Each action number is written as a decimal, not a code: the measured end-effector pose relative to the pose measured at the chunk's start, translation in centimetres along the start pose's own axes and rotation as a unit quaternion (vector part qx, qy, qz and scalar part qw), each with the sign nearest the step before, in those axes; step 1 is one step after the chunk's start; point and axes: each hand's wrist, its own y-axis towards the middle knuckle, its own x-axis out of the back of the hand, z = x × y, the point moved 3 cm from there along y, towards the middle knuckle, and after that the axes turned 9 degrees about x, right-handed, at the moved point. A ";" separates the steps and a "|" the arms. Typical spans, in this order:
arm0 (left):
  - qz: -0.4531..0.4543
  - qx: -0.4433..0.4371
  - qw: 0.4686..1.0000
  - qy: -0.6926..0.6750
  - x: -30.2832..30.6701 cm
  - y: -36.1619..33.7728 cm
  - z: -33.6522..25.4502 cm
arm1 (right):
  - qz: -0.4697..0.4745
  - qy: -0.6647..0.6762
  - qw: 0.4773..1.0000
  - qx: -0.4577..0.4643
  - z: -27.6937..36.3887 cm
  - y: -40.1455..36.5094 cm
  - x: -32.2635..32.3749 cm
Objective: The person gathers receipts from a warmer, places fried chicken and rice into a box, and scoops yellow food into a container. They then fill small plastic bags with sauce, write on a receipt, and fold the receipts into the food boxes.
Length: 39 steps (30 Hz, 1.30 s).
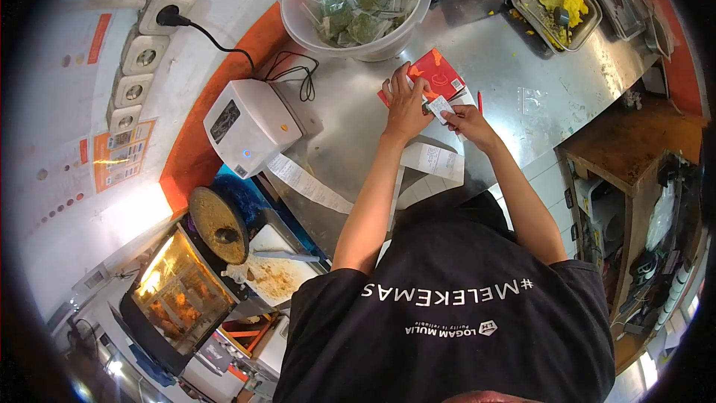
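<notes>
My left hand [406, 108] rests on a red printed packet [436, 75] on the metal counter, fingers bent over its left part. In my right hand [471, 124], a small white paper slip [440, 108] is pinched between thumb and fingers, close to my left fingertips. A red pen [479, 102] lies just right of the packet. Below my hands, a long printed receipt strip [440, 162] curls over the counter edge; its other end reaches the white printer [252, 128] on the left.
A clear tub [358, 45] of green-filled bags stands behind the packet. At the back right is a metal tray [526, 0] with yellow food. Left are sockets [134, 92] and a cable. A lit food case [179, 291] stands lower left, wooden shelves [619, 164] right.
</notes>
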 end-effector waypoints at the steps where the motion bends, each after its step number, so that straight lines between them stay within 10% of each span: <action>1: 0.000 0.005 1.000 -0.002 -0.1 0.0 0.1 | 0.014 -0.045 0.999 0.009 0.1 0.6 0.2; 8: 0.027 0.020 0.999 0.021 0.1 -0.1 0.1 | 0.105 -0.221 0.970 0.002 3.6 3.2 1.6; 20: -0.073 0.016 0.997 0.012 -0.4 0.1 0.1 | -0.190 -0.494 0.848 0.015 3.4 -3.0 3.7; 35: -0.082 0.056 0.995 -0.022 1.0 0.0 0.5 | -0.162 -0.488 0.829 0.219 -0.9 0.9 4.4; 39: -0.107 0.074 0.991 -0.018 2.1 -0.9 0.6 | -0.215 -0.278 0.917 0.189 1.7 -0.9 5.4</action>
